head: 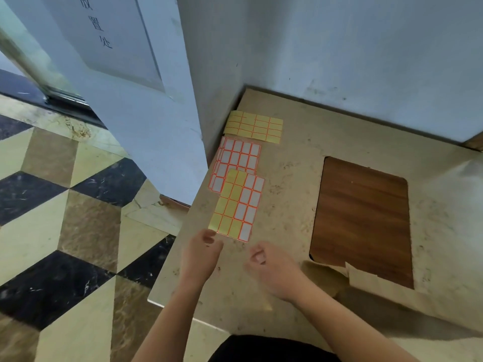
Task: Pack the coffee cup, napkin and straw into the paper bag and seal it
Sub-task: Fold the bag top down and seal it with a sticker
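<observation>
The top of a beige paper bag (363, 276) shows at the right, close to my right forearm, and its colour blends with the table. Cup, napkin and straw are not visible. A sheet of yellow and white stickers with orange borders (237, 205) lies at the table's left. My left hand (201, 254) hovers at that sheet's near corner, fingers loosely curled, index tip at the corner. My right hand (271, 267) is blurred, just right of it, with fingers curled together. Whether it pinches anything is unclear.
Two more sticker sheets, a white one (236, 158) and a yellow one (253, 126), lie farther along the left edge. The beige table (287, 163) has a bare brown wooden patch (363, 212). A wall stands behind and a white door at left. Tiled floor lies below the left edge.
</observation>
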